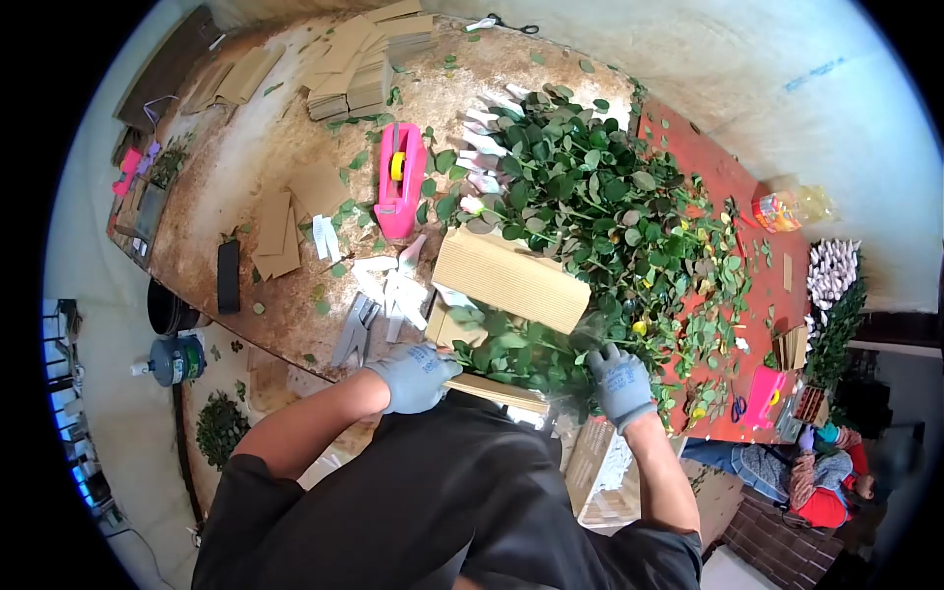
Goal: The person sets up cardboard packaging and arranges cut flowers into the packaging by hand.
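In the head view, my left hand [411, 377], in a grey glove, closes on the left edge of a corrugated cardboard wrap [511, 278]. The wrap lies folded open around a bunch of leafy rose stems [531, 352]. My right hand [621, 383], also gloved, has its fingers curled at the bunch's right end, on clear plastic [568, 408]. Its fingertips are partly lost among leaves. A grey stapler [355, 329] and several white paper strips [393, 290] lie just beyond my left hand. One pale pink rose [473, 205] shows above the cardboard.
A large heap of leafy roses [610, 187] covers the table's right middle. A pink tape dispenser [400, 182], stacked cardboard [354, 74], a black phone-like block [228, 277] and scissors [515, 25] lie around. Below right stands a crate [600, 472]; a co-worker [821, 482] is at far right.
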Motion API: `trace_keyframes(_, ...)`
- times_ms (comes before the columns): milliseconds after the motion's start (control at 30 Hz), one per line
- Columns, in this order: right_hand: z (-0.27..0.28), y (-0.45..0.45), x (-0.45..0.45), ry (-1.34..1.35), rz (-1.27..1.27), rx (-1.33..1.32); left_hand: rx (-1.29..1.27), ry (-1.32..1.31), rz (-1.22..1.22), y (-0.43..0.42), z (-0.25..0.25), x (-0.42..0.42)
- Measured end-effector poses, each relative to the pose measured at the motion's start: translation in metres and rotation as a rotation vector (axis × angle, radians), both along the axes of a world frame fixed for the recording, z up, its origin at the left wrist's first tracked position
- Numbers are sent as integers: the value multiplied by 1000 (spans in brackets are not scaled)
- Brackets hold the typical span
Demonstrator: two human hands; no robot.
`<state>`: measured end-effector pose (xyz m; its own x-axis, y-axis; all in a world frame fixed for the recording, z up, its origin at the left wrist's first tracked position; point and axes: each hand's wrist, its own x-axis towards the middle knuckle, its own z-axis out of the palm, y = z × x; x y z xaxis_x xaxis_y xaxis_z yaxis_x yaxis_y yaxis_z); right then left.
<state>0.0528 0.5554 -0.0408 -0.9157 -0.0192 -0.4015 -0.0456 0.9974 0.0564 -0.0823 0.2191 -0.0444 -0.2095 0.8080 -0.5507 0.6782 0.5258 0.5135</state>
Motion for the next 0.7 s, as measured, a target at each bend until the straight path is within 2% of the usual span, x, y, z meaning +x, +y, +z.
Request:
trace_keyframes(67,-15,3,7,-48,-27,29,-18,4,-7,1,2,0)
trace_keyframes(167,-16,-3,6,-48,-46,207,-59,5,-7,6,10,-2)
trace_keyframes(267,25,-37,-11,-1,-17,214,-75,2,-8,6,10,-3)
trace_keyframes(333,44,-63,-29,-24,81,-44,-68,-3,-11,4,6,-1)
trace_keyframes(367,33,-74,-35,50,132,-240,-46,5,-6,2,2,0)
trace_keyframes(400,34,-88,-50,21,183,-324,-25,13,-1,2,0,1)
trace_keyframes(433,23,-101,-61,136,202,-384,-27,12,-2,2,2,0)
trace_keyframes(500,-14,-121,-88,142,255,-221,-43,-25,8,5,9,-3)
trace_keyframes(567,-54,-130,-102,149,322,-215,-39,-7,10,3,7,-1)
trace_keyframes(667,-65,-140,-105,55,370,-246,-17,14,11,-1,0,0)
trace_keyframes(700,-64,-141,-103,24,373,-329,0,18,13,0,1,0)
